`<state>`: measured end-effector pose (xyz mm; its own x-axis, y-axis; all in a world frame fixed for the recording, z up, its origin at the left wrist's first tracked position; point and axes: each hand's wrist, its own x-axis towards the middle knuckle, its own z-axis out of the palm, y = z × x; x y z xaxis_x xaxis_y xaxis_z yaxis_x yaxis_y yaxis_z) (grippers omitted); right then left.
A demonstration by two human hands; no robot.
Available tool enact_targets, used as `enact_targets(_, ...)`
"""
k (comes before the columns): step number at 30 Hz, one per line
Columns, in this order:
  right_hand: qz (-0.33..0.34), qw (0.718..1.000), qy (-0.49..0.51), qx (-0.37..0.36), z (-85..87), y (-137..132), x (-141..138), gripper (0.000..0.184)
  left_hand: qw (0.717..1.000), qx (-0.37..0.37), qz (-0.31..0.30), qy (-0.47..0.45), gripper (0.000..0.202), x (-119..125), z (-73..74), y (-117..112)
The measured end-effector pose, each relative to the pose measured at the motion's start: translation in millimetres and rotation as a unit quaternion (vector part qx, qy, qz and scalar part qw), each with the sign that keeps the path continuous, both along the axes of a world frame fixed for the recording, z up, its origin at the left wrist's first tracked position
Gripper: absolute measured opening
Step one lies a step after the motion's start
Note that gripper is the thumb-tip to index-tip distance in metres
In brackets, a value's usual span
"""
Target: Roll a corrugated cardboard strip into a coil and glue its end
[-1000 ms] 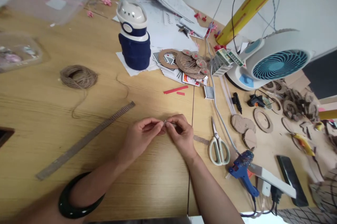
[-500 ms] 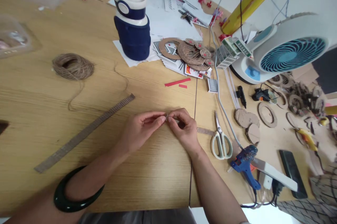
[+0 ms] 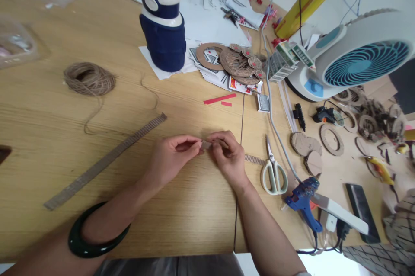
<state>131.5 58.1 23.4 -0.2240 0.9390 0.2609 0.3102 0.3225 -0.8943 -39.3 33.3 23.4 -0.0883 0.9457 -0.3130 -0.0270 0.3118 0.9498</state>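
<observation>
Clamped on small cardboard strip (image 3: 206, 144) with fingers of left hand (image 3: 171, 157) and right hand (image 3: 230, 157). Spans left to right between fingertips, touching both.

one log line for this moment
left hand: pinching small cardboard piece; right hand: pinching same piece; scissors: right of right hand; blue glue gun: right of scissors; twine coil: left of left hand

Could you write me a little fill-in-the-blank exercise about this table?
1. The left hand and right hand hold a small piece; the scissors lie nearer the ____ hand.
2. The arm that wears the bangle is the ____ one.
3. The two thin strips near the cards are coloured ____.

Missing words: right; left; red.
</observation>
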Motion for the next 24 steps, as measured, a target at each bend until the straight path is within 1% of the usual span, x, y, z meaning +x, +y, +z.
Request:
enact_targets(3,-0.041,0.999,0.018,0.026,3.3,-0.3,3.1,0.026,1.0,-0.019,0.011,-0.019,0.024,1.2,2.8,0.4)
enact_targets(5,-0.06,0.998,0.005,0.023,5.7,0.0,3.7,0.019,1.0,-0.019,0.007,-0.021,0.023,1.2,3.6,0.4)
enact_targets(7,-0.04,0.998,-0.031,0.022,6.3,0.6,2.4,0.007,1.0,-0.01,0.002,-0.015,0.022,0.7,3.5,0.3)
enact_targets(9,-0.001,0.998,-0.057,0.034,4.6,0.9,-0.1,0.005,1.0,0.003,0.002,-0.007,0.018,0.0,3.0,0.2)
enact_targets(11,0.02,0.997,-0.057,0.037,1.9,0.6,-2.6,0.004,1.0,0.011,0.005,-0.009,0.015,-0.2,2.6,-0.1)
enact_targets(16,0.014,1.0,-0.022,-0.01,0.6,-1.4,-4.4,0.008,0.999,0.001,0.003,-0.032,0.017,1.1,3.5,-1.2)
enact_targets(21,0.009,0.999,-0.009,-0.029,1.0,-2.1,-3.7,0.008,1.0,-0.001,-0.02,-0.017,0.02,1.7,3.4,-1.9)
enact_targets(24,0.005,0.999,-0.007,-0.047,-0.3,-2.2,-4.2,0.007,1.0,0.012,-0.019,-0.01,0.018,2.1,1.7,-2.7)
